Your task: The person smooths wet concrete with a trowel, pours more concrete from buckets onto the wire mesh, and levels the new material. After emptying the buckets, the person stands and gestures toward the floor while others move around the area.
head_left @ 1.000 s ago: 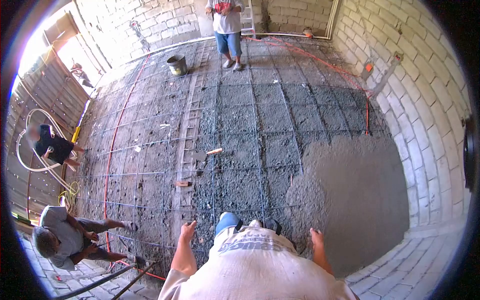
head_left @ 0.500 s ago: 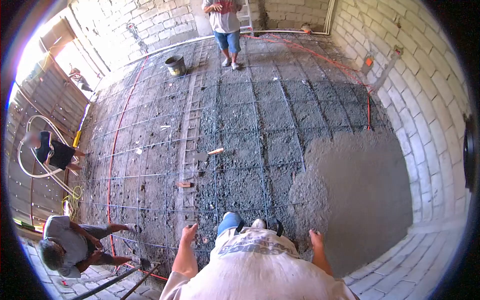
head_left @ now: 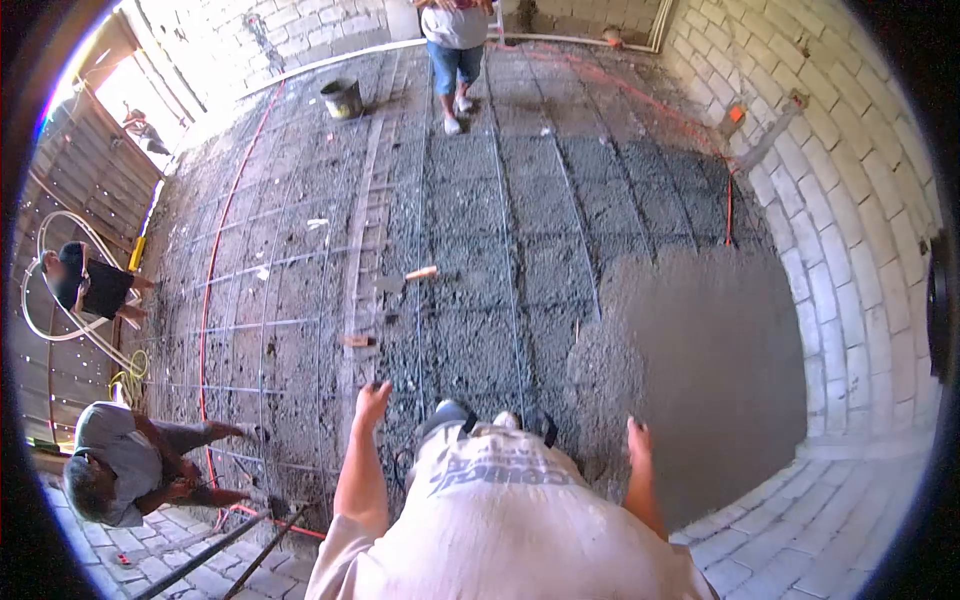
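Head view, near to far. The wearer's left hand [head_left: 372, 397] is swinging forward and riding higher than a second ago. Its fingers are loosely curled with nothing in them, and it is hanging over the wire mesh [head_left: 512, 300] just beside the bent knee [head_left: 447, 412]. The right hand [head_left: 637, 437] is rising only a little. It is drooping with fingers slack and part open, empty, over the near edge of the wet concrete [head_left: 710, 360]. Neither hand is touching anything. The whole floor is sliding up the frame against the two earlier pictures, so the wearer is judged to be leaning or stepping forward onto the mesh. The concrete patch is staying at the right, against the block wall [head_left: 860, 230]. The mesh is lying over the gravel bed [head_left: 470, 340], uncovered everywhere but under that patch. At lower left a crouching person [head_left: 115, 470] is working at the mesh edge by the red conduit [head_left: 203, 310], hands kept low — what they hold cannot be told. Mid-floor, a wooden-handled tool [head_left: 420, 273] and a small wood block [head_left: 357, 341] are lying where they were. Further left another person [head_left: 85, 285] is bending low at the floor's edge. Far off, the standing person [head_left: 452, 55] is now stepping this way — one foot ahead — near the bucket [head_left: 343, 97].
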Motion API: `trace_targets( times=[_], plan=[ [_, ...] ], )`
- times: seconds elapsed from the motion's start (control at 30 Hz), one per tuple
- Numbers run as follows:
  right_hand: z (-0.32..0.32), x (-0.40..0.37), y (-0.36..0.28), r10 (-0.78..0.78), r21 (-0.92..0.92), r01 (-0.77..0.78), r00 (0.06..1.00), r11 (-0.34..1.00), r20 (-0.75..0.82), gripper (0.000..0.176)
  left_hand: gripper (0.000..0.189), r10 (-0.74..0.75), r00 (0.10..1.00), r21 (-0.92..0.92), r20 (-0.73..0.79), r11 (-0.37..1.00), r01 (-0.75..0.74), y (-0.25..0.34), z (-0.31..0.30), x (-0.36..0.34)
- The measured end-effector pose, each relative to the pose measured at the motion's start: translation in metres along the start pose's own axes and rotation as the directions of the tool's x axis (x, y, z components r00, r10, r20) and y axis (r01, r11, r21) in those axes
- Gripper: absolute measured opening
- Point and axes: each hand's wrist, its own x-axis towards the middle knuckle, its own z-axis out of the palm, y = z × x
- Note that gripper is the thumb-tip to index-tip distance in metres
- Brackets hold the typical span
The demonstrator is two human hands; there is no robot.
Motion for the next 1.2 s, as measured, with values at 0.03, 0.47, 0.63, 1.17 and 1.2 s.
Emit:
trace_targets(
  times=[0.03, 0.47, 0.63, 1.17, 1.2],
  plan=[
    [0.006, 0.017, 0.005, 0.033, -0.085, -0.031, 0.999, 0.996, 0.019, 0.063, 0.044, 0.090, 0.995, 0.035, -0.044, 0.995, -0.088, 0.006, 0.003, 0.008],
    [0.124, -0.240, -0.377, -0.890, -0.169, 0.941, 0.333, 0.292, 0.312, 0.056, 0.069, 0.766, 0.606, 0.263, 0.215, 0.552, -0.791, 0.244, 0.008, -0.002],
    [0.141, -0.253, -0.386, -0.843, -0.331, 0.910, 0.373, 0.249, 0.389, 0.062, 0.085, 0.703, 0.652, 0.375, 0.284, 0.544, -0.750, 0.237, 0.010, -0.001],
    [0.151, -0.261, -0.395, -0.801, -0.412, 0.857, 0.469, 0.310, 0.372, 0.070, 0.097, 0.675, 0.651, 0.470, 0.346, 0.476, -0.743, 0.251, -0.016, 0.008],
    [0.152, -0.265, -0.384, -0.791, -0.409, 0.853, 0.482, 0.325, 0.376, 0.070, 0.095, 0.641, 0.680, 0.499, 0.355, 0.485, -0.718, 0.246, -0.016, 0.008]
  ],
)
